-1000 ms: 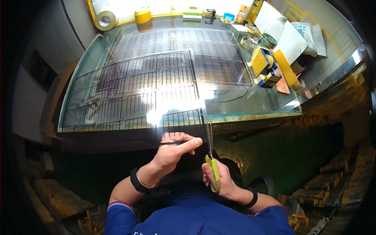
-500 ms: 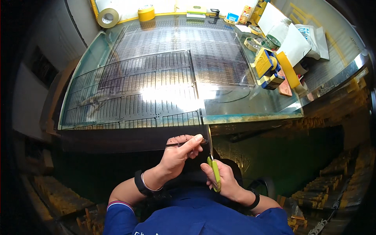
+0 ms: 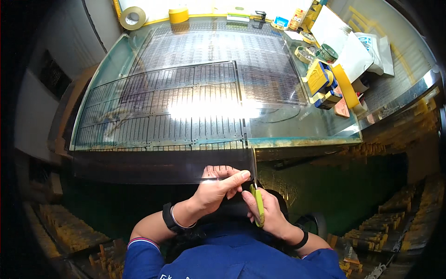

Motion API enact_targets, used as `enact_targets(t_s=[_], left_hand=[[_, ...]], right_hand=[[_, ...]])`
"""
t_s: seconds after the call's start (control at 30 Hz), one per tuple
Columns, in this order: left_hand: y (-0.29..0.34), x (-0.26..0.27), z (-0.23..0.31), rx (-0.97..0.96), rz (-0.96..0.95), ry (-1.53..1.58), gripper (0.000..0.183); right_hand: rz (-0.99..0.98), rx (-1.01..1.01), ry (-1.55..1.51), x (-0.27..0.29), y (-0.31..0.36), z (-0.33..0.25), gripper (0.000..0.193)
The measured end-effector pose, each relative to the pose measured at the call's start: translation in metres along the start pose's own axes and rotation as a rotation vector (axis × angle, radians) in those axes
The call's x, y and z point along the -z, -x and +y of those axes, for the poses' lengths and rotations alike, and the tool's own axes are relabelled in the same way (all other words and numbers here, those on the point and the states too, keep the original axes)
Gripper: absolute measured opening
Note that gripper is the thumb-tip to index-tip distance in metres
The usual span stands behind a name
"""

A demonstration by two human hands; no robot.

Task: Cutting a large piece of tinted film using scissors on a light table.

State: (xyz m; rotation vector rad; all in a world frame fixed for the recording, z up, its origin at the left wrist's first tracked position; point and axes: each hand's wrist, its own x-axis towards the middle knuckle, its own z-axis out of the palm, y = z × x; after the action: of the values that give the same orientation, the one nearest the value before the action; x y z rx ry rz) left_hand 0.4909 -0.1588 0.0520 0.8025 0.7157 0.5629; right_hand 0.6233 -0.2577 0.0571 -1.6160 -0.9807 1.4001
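Note:
A large transparent film sheet (image 3: pixel 160 123) printed with dark line patterns lies over the light table, and its near part hangs past the front edge. My left hand (image 3: pixel 214 188) pinches this sheet near its lower right corner, thumb on top and fingers seen through the film underneath. In my right hand (image 3: pixel 272 214) are scissors (image 3: pixel 259 207) with green handles, fingers closed around them. Their blades point away from me along the sheet's right edge, just beside my left fingertips. Whether the blades are parted cannot be told.
A glass-topped table (image 3: pixel 302 140) carries another dark patterned sheet (image 3: pixel 274 69). Tape rolls (image 3: pixel 133 18) stand at the back left. On the right are a yellow and blue tape dispenser (image 3: pixel 320 79), more tape rolls and white paper (image 3: pixel 346 46). Below the edge, the floor (image 3: pixel 334 186) is dark green.
The sheet and my left hand have shifted slightly right and toward me. The scissors stay in my right hand at the sheet's right edge. The whole view has moved a little.

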Motion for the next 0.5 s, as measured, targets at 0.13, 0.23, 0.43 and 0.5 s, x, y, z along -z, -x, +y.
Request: enact_targets(t_s=[0.13, 0.23, 0.43, 0.5], left_hand=[[0.0, 0.0, -0.001, -0.001, -0.009, -0.031, 0.016], [0.003, -0.003, -0.003, 0.006, -0.04, -0.011, 0.017], [0.006, -0.006, -0.005, 0.014, -0.065, -0.046, 0.019], [0.006, -0.005, -0.006, 0.014, -0.061, -0.066, 0.02]], right_hand=[[-0.008, -0.056, 0.0, 0.0, 0.001, -0.004, 0.033], [0.02, 0.026, -0.023, 0.0, -0.003, 0.005, 0.032], [0.012, 0.084, -0.028, 0.005, -0.007, 0.006, 0.032], [0.003, 0.057, -0.042, 0.004, -0.005, 0.001, 0.032]])
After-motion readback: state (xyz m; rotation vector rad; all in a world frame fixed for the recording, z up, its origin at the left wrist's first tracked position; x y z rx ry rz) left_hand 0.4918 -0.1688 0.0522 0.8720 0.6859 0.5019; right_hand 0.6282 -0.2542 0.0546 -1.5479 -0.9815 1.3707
